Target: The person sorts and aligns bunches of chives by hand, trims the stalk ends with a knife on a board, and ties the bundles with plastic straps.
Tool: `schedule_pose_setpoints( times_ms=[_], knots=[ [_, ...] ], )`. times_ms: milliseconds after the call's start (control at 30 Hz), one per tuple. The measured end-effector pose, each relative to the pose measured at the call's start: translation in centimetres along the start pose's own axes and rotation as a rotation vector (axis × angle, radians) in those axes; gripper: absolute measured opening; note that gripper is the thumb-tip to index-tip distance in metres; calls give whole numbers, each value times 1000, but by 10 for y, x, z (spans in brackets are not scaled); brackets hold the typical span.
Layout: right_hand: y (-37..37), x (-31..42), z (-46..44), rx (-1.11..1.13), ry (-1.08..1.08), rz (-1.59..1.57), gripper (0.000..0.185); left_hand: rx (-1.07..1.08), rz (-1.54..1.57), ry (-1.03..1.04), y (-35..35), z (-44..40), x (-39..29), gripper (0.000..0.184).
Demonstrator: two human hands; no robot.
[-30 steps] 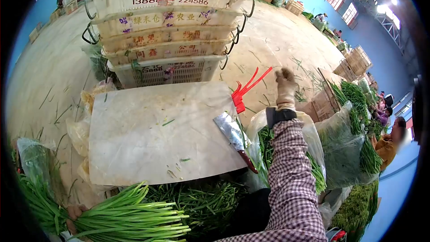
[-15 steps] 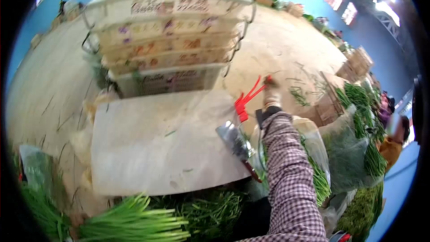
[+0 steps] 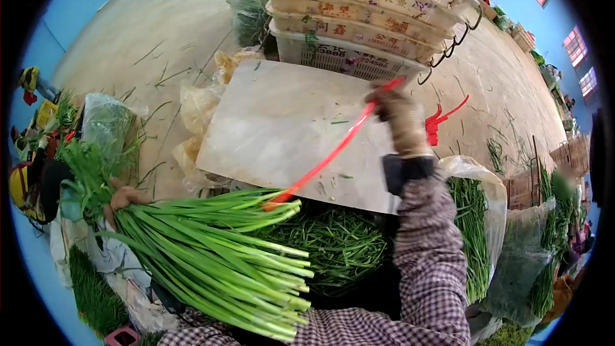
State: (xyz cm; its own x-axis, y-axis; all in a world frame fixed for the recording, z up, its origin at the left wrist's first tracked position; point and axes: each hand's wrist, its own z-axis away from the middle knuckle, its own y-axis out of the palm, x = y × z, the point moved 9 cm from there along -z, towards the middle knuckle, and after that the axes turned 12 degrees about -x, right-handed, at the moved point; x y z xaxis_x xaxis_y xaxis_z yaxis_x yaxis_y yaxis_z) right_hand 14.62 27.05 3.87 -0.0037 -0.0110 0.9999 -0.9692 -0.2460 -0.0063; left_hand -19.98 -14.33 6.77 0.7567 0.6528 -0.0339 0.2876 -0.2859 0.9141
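Observation:
My left hand point(image 3: 125, 198), at the left, is closed round a thick bunch of garlic chives point(image 3: 224, 237). The pale cut ends fan out to the lower right, and the leafy tops point(image 3: 83, 173) hang beyond the hand. My gloved right hand point(image 3: 402, 118) is over the right side of a pale board point(image 3: 269, 128), closed on one end of a red plastic strip point(image 3: 339, 147). That strip slants down to the left, its lower end at the upper edge of the bunch. More red strips point(image 3: 434, 125) hang just right of my right hand.
Stacked white plastic crates point(image 3: 359, 57) with metal handles stand behind the board. Loose green trimmings point(image 3: 327, 237) lie below the board. A bag of greens point(image 3: 471, 237) is right of my arm. At the far left is another person point(image 3: 29, 186).
My right hand has come left from the hanging red strips and now pulls one strip. The chive bunch has risen into fuller view. The camera view has turned left; the knife no longer shows.

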Motion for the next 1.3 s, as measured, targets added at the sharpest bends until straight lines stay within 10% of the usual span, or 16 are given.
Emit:
schedule_pose_setpoints(
  times_ms=[200, 467, 833, 967, 1067, 1200, 1300],
  knots=[
    [113, -252, -71, 183, 421, -39, 13, 234, -256, 84, 16, -9, -30, 16],
    [110, -214, -47, 103, 522, -9, 28, 119, -104, 33, 4, -42, -34, 25],
    [85, -207, -53, 426, 406, 302, 16, -612, -105, 58, -264, -59, 149, 27],
    [84, -194, -53, 463, 387, 329, 17, -579, -241, -46, -273, -67, 174, 24],
    [87, -193, -55, 542, 407, 297, 18, -1141, -518, 116, -267, -54, 177, 22],
    [79, -186, -69, 567, 184, 326, 47, -1115, -470, -13, -309, -62, 173, 19],
    [44, -119, -69, 484, -78, 1043, 91, -1212, -578, -11, -286, -58, 179, 20]
  ],
)
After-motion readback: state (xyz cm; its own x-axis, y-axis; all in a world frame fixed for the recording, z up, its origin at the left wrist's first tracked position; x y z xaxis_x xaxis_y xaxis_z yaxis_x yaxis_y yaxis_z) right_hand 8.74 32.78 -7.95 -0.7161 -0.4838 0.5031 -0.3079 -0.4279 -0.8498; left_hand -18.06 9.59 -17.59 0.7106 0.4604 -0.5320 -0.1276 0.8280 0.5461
